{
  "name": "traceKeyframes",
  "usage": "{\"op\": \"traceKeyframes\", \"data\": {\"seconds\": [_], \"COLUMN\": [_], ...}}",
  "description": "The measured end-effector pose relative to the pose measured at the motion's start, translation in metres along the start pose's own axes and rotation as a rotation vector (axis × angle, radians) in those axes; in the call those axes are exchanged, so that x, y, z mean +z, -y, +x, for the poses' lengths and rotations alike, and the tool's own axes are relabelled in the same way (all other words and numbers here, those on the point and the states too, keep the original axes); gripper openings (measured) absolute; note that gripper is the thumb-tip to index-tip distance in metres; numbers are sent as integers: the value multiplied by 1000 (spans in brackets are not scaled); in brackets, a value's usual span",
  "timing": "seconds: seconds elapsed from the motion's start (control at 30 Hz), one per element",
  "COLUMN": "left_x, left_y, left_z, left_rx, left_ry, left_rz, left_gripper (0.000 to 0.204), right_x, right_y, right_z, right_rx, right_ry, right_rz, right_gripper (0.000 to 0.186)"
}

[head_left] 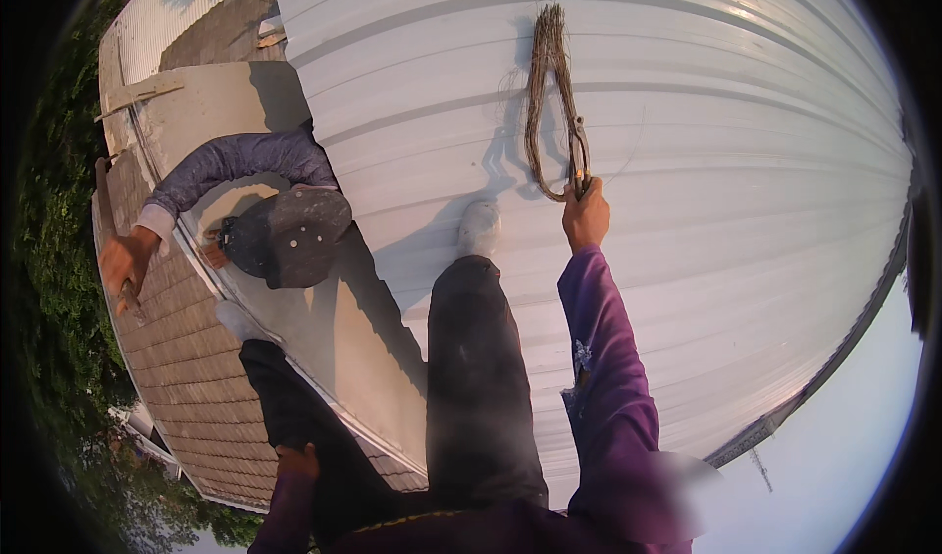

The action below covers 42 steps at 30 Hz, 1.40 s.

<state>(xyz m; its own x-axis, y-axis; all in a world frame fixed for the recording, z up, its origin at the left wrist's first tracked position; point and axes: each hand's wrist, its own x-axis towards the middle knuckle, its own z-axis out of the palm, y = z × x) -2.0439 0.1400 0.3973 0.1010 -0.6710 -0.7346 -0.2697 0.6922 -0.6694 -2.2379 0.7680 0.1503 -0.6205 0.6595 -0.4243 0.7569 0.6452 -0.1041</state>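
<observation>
My right hand (587, 216) is closed around a pair of dark metal pincers (581, 150), held out over the white roofing sheet. Alongside them hangs a long bundle of thin brown tie wire (536, 112), its looped end near my fingers and its frayed ends pointing away. Much of the pincers' lower part is hidden in my grip. At the lower left, my left hand (297, 463) rests against my dark-trousered left leg, its fingers apart and nothing seen in it.
White ribbed metal roofing sheets (726, 211) spread across the right. A co-worker in a dark cap (294, 238) crouches at the left beside a concrete gutter (343, 382), one hand on a tool. Brown roof tiles (186, 358) slope beyond, with trees (59, 260) past the edge.
</observation>
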Motion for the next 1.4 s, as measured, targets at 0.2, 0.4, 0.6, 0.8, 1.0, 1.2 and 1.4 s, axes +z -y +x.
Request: {"op": "traceKeyframes", "data": {"seconds": [0.2, 0.4, 0.6, 0.8, 1.0, 1.2, 1.4], "left_x": [7, 25, 26, 4, 10, 8, 7], "left_y": [-11, -2, -1, -28, -38, -45, -37], "left_z": [-3, 2, -18, -16, -37, -31, -17], "left_rx": [-53, -50, -29, -158, -182, -173, -146], "left_ry": [-46, -109, -75, -49, -53, -42, -48], "left_rz": [-31, 7, -88, 11, -52, -60, -129], "left_gripper": [97, 98, 90, 92, 94, 95, 96], "right_x": [10, 16, 39, 49, 55, 42, 28], "right_y": [0, -7, -25, -102, -75, -68, -26], "right_z": [53, 114, 141, 176, 168, 150, 81], "right_rx": [45, -72, -112, -130, -122, -150, -376], "right_ry": [-210, -238, -230, -121, -121, -174, -235], "right_rz": [68, 100, 40, -132, -466, -412, -154], "right_gripper": [32, 33, 40, 38, 54, 67, 56]}}
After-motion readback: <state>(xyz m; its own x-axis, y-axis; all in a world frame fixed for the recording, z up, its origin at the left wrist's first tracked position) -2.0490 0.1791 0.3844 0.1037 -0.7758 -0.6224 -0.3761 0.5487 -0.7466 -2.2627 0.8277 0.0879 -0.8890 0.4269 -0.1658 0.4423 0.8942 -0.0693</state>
